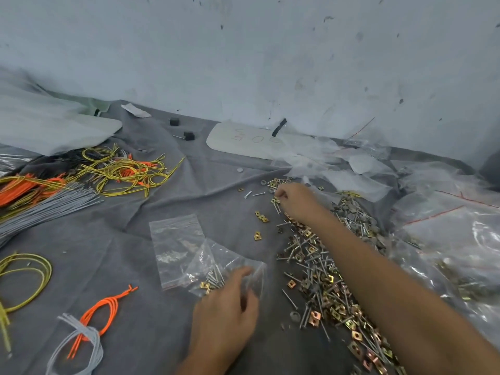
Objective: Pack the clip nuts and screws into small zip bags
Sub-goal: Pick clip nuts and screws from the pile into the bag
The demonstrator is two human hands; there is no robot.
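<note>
A grey cloth (151,334) lies spread out up to a wall (243,50). The left hand (224,301) is near the cloth's near edge, in the middle. Its thumb and curled fingers hold a bag (216,255), which has some screws and clip nuts inside. An empty bag (176,239) lies flat, partly under it, on its left. A long pile (324,282) of screws and clip nuts runs along the right side of the cloth, from the near edge toward the wall. The right hand (296,201) reaches over it to the far end. Its fingers are curled down onto the little pieces there, but I cannot tell if they hold one. A few loose nuts (261,216) lie just left of that hand. Yellow wires (127,171), grey wires (54,207) and orange wires (105,309) lie on the left side. Big plastic bags (446,239) are heaped by the right edge.
</note>
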